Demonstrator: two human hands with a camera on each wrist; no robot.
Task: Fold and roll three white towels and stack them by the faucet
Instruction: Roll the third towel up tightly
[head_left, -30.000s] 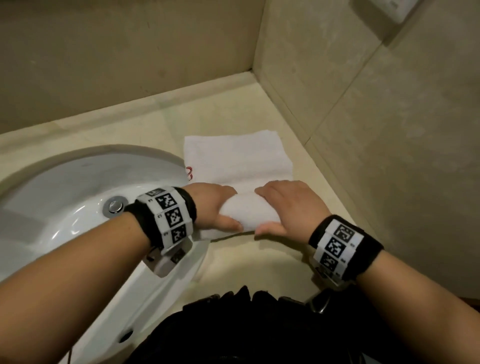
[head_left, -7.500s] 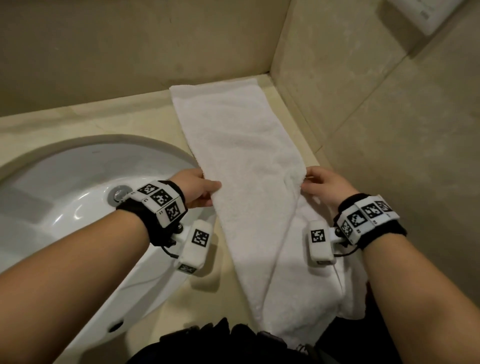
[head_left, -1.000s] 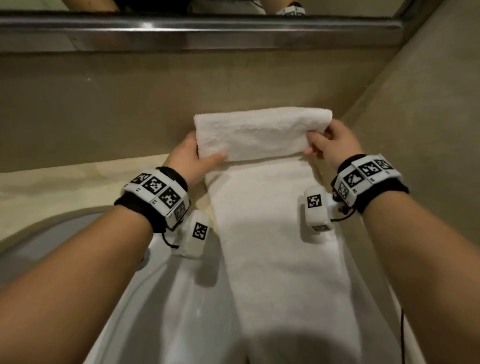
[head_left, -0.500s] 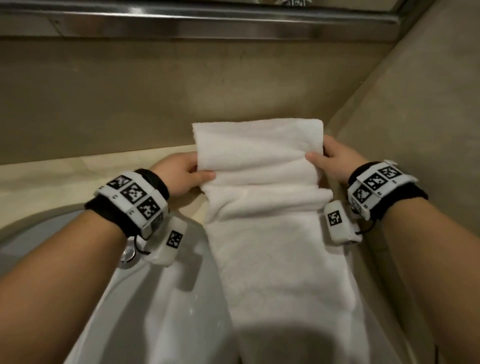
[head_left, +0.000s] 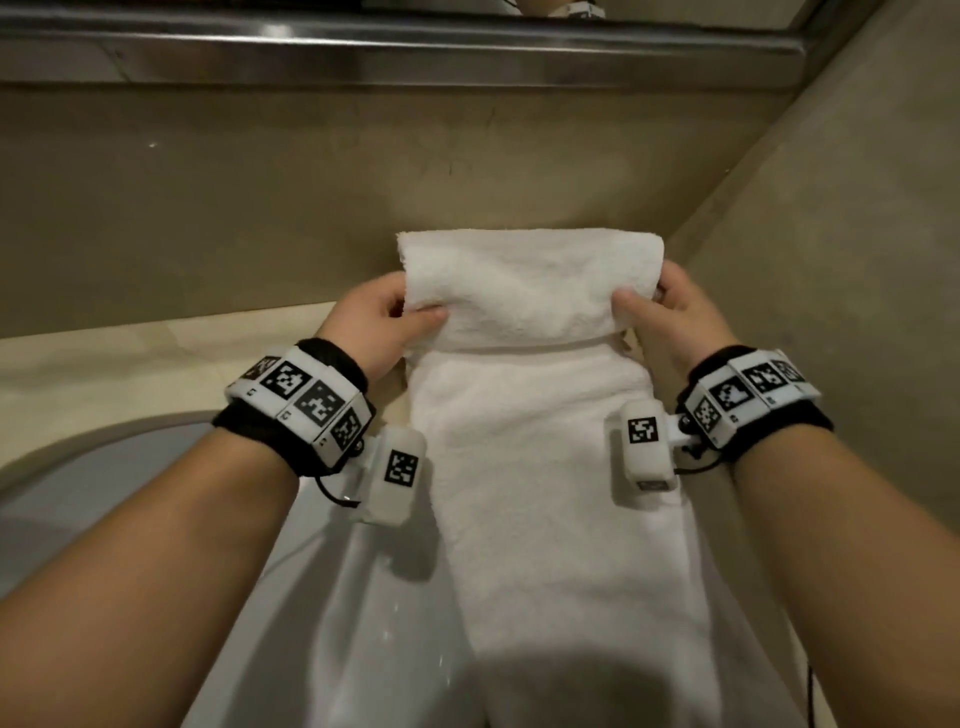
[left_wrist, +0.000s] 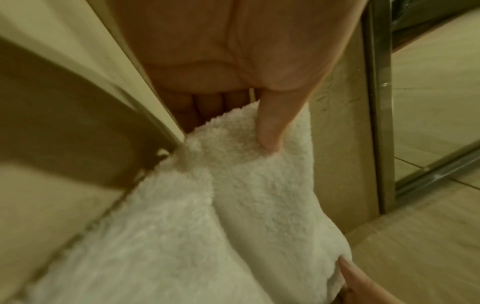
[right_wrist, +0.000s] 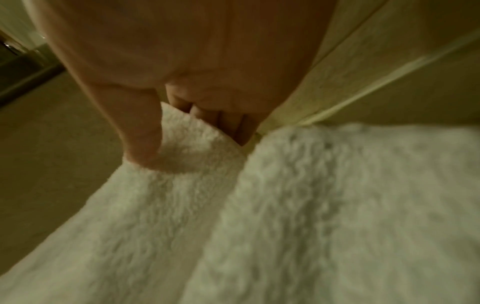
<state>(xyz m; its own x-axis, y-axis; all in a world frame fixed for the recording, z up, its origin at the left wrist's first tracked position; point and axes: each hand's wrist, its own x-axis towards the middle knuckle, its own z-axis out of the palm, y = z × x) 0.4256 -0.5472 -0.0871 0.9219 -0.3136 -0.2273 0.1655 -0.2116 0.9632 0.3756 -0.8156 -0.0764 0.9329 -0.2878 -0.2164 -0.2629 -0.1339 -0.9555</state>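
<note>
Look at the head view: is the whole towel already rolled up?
No: only the far end of the towel is turned over; its long remainder lies flat.

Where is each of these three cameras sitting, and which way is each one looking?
Head: worn on the head, looking forward and down at the white towel, sink and mirror ledge; both forearms, left hand and right hand show.
Left wrist: under the left wrist, looking along the palm; thumb and fingers pinch the towel's folded end.
Right wrist: under the right wrist, looking along the palm; the thumb presses the fold.
Shared: all three see the towel's folded end; the left wrist view also catches the mirror ledge.
</note>
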